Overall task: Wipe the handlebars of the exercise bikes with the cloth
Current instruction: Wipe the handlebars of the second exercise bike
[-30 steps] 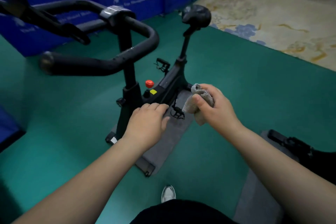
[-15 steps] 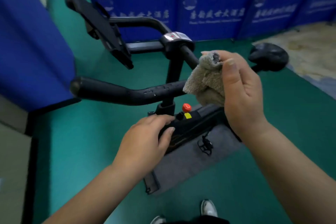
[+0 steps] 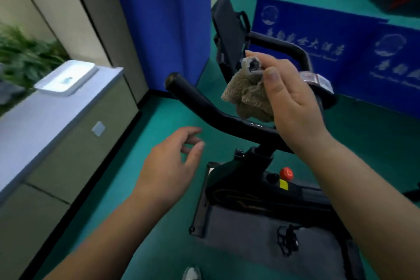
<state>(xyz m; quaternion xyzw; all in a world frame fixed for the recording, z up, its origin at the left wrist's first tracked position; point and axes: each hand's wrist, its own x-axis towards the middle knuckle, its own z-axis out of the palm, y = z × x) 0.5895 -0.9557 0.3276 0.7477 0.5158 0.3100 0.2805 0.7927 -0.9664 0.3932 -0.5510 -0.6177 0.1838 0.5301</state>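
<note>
A black exercise bike stands before me, its near handlebar [image 3: 200,103] running from a rounded end at centre down to the stem. My right hand [image 3: 293,102] grips a bunched brown cloth [image 3: 246,94] held just above the middle of that bar. My left hand [image 3: 169,166] hovers below and left of the bar with relaxed, loosely spread fingers, holding nothing. The far handlebar [image 3: 281,46] curves behind the cloth. A black tablet holder [image 3: 229,34] rises at the front.
A grey cabinet [image 3: 56,125] with a white tray [image 3: 66,77] lines the left side. Blue partitions [image 3: 341,52] stand behind the bike. The bike frame carries a red knob [image 3: 286,173] and sits on a grey mat [image 3: 261,234] over green floor. My shoe [image 3: 192,274] shows at the bottom.
My view has swung left and closer to the bike. My right hand stays raised with the cloth over the near bar. My left hand has opened up and moved away from the frame.
</note>
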